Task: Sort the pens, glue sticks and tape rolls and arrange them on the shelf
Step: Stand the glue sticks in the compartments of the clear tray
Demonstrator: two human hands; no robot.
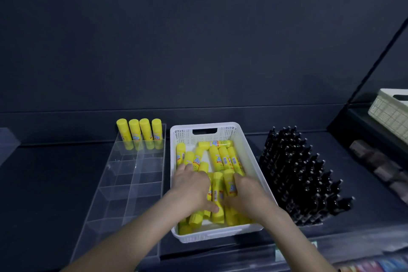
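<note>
**Both hands in the white basket, gripping glue sticks**

Counts: two hands. Left hand point(192, 185) and right hand point(247, 194) sit side by side, thumbs nearly meeting, fingers curled down over the yellow glue sticks point(223, 158). Each hand holds sticks, and a couple stand raised between the two palms. About fifteen sticks show loose in the basket; more may be hidden under the hands, so the exact count is unclear. Four more, the standing glue sticks point(140, 133), are upright in a row, beyond and left of the left hand. The black pens point(300, 174) are too many to count, a dense upright block just right of the right hand.

Containers: the white basket point(218, 235) surrounds both hands. It is perforated with a handle slot at the far end, and the sticks lie jumbled in it, mostly lengthwise, one crosswise at the far wall. The clear organizer point(123, 185), touching the basket just left of the left hand, has two columns of compartments; only the farthest row holds the four uprights. A cream basket point(388, 115) sits far right of the right hand and higher up, contents not visible. Below it lie brown blurred items point(373, 161) that I cannot identify.

Surface/room: a dark shelf point(44, 183) lies under everything, with a dark back panel point(198, 51) beyond the hands.
</note>
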